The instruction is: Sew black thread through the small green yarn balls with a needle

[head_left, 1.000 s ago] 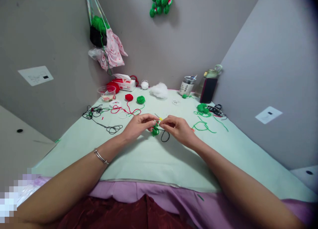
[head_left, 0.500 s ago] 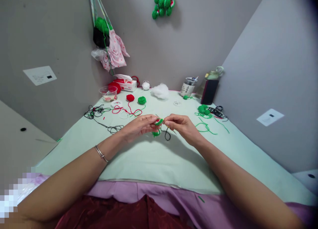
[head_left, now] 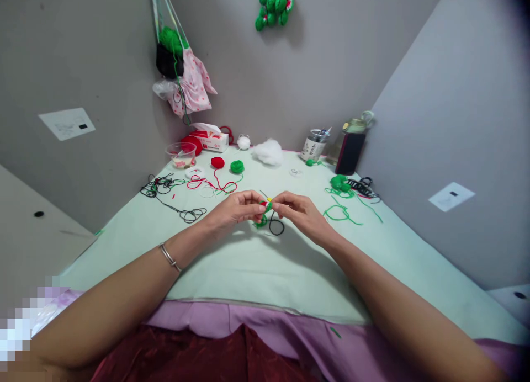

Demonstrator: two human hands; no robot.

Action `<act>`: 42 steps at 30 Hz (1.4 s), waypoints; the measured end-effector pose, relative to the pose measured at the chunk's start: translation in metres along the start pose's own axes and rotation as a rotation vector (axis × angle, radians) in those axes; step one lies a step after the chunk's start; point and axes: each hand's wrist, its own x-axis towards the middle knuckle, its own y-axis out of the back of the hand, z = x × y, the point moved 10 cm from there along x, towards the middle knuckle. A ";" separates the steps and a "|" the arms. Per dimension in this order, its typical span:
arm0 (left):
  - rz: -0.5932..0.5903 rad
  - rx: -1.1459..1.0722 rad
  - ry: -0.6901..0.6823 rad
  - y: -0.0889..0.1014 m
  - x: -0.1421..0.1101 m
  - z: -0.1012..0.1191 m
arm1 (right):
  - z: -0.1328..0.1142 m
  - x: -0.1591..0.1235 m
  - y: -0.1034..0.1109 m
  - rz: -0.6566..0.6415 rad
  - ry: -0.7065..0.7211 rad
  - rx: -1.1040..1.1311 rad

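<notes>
Between my two hands is a small crocheted piece (head_left: 268, 206) in red, white and green. My left hand (head_left: 240, 206) is closed, pinching its left side between thumb and fingers. My right hand (head_left: 295, 206) pinches at its right edge, fingertips together. Just behind the piece, by the right fingertips, shows a slim tool with a yellow part (head_left: 269, 199), like a crochet hook; which fingers bear it is hidden. A dark yarn loop (head_left: 276, 227) hangs below the piece, beside some green yarn (head_left: 260, 222).
Red (head_left: 217, 162) and green yarn balls (head_left: 237, 166) sit beyond my hands, with white stuffing (head_left: 268, 152) behind. Tangled dark yarn (head_left: 159, 186) lies left, green yarn (head_left: 340, 183) right. Along the back stand a tissue box (head_left: 213, 141), pen can (head_left: 315, 144) and phone (head_left: 351, 153).
My right hand has closed in on the piece. The yellow part has moved from below the right fingers up behind the piece, and the piece has turned. The dark loop has widened.
</notes>
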 end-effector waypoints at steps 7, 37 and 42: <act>-0.020 0.077 0.013 -0.001 0.001 -0.005 | 0.003 -0.001 -0.008 -0.070 -0.014 0.043; 0.174 0.116 0.031 0.021 0.006 -0.012 | -0.036 -0.016 0.075 0.407 0.206 0.350; 0.216 0.176 0.006 0.033 0.008 -0.008 | -0.006 -0.035 0.177 0.690 0.217 0.444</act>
